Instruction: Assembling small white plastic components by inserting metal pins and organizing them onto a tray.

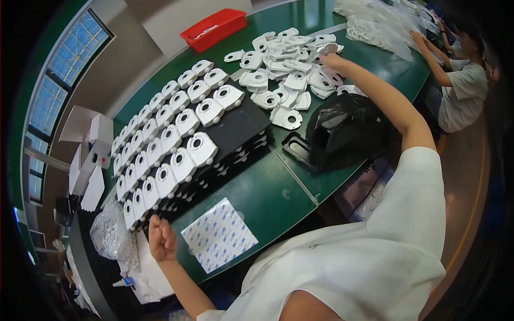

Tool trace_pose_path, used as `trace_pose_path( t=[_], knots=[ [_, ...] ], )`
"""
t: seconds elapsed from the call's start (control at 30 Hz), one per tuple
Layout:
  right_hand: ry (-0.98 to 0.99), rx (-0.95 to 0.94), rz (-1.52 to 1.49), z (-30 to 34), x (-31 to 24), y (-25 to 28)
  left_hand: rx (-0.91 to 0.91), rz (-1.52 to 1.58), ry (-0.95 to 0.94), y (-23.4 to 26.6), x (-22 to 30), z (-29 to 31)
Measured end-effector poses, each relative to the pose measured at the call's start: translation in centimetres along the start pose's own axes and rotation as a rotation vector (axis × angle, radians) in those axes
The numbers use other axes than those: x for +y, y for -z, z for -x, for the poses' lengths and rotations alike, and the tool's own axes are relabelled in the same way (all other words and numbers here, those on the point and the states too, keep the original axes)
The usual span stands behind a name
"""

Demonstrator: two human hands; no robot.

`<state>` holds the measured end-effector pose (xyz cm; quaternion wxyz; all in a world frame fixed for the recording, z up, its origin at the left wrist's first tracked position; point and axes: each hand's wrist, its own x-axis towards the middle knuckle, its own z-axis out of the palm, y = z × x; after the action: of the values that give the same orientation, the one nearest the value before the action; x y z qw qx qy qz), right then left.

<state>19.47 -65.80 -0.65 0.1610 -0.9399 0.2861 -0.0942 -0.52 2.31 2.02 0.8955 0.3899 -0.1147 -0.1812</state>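
Note:
At the far side of the green table, my right hand (334, 61) reaches to a heap of white plastic parts (292, 64), each flat with a round hole. Its fingers close on one white plastic part (327, 49) at the heap's right edge; the fingertips are partly hidden. My left hand (162, 239) is curled closed beside the near corner of a black stacked tray (241, 124). Whatever it may hold is hidden. Rows of similar white parts (182, 163) with small round knobs stand on the tray's top, and a bare strip of black shows on its right.
A sheet with blue print (219, 235) lies on the green table (267, 190). A black mesh cap (348, 128) sits right of the tray. There are a red bin (214, 29), a bag of white balls (113, 230) and clear plastic bags (380, 27). Another person (463, 85) works at right.

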Motion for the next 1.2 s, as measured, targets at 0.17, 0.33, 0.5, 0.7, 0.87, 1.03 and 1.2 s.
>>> trace_pose_path(
  t=[0.17,0.33,0.5,0.7,0.87,1.03,1.2],
  knots=[
    [0.406,-0.221,0.384,2.6,-0.9,5.9,0.065,-0.077,0.08,-1.2,0.8,1.5],
    [-0.132,-0.403,0.39,11.7,0.3,10.1,-0.044,-0.171,0.107,-1.1,0.1,0.9],
    [-0.192,-0.348,-0.164,9.1,7.7,6.2,-0.093,-0.206,0.242,-3.1,-1.7,-1.6],
    [-0.02,0.067,-0.632,10.1,1.2,3.0,-0.141,-0.219,0.241,-4.1,-1.7,-1.8],
    [0.32,0.193,-0.433,11.4,-2.3,7.2,-0.059,-0.266,0.194,-3.3,-1.9,-2.1],
    [0.74,0.188,-0.628,23.1,-9.5,8.4,0.054,-0.017,0.201,-2.0,-2.6,-1.5],
    [0.691,-0.161,-0.826,36.0,-12.4,1.5,0.05,0.063,0.083,-2.5,-2.8,-1.1]
  ],
)
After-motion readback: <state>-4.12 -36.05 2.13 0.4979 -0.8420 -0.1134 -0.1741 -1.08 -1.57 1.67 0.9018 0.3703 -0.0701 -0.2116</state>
